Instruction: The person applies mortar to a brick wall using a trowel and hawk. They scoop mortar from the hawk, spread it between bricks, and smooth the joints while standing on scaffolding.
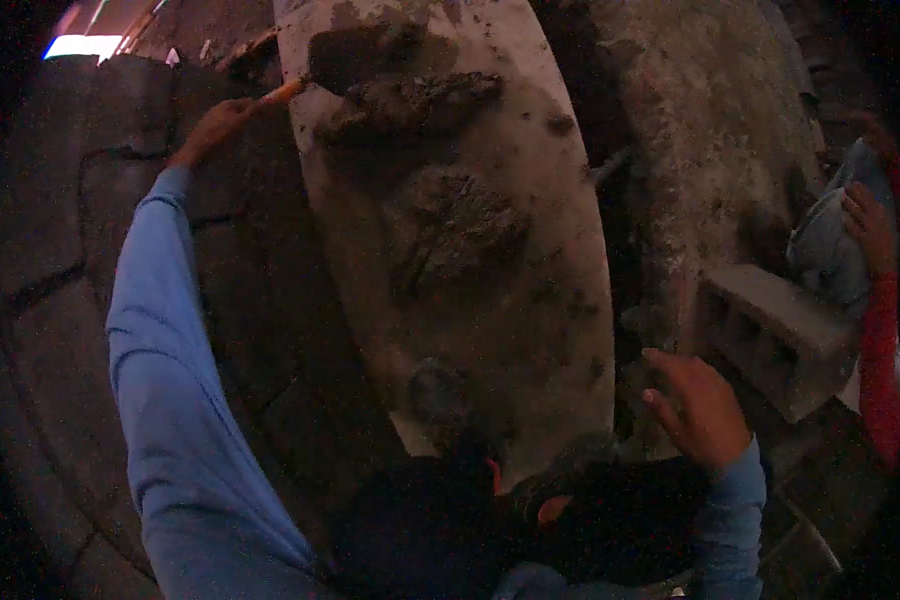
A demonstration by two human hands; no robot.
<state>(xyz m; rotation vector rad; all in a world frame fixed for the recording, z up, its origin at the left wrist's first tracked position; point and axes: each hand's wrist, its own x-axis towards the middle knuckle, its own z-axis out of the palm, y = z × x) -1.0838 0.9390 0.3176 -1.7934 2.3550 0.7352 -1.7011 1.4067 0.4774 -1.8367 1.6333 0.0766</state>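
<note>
My left hand (213, 130) reaches out to the far left and is closed round the orange handle of a trowel (283, 92). The trowel's dark blade lies over the far end of a long pale board (560, 330), against a ridge of wet mortar (410, 108). A second heap of mortar (462, 222) sits nearer, on the middle of the board. To the right of the board's near end, my right hand (702, 408) hovers with its thumb and fingers apart, holding nothing.
A hollow concrete block (770, 335) stands at the right, beside a rough wall-like slab (710, 130). There a co-worker's hand (870, 225), with a red sleeve, holds a grey bag-like thing (835, 240). Dark paving (100, 360) runs along the left. The light is dim.
</note>
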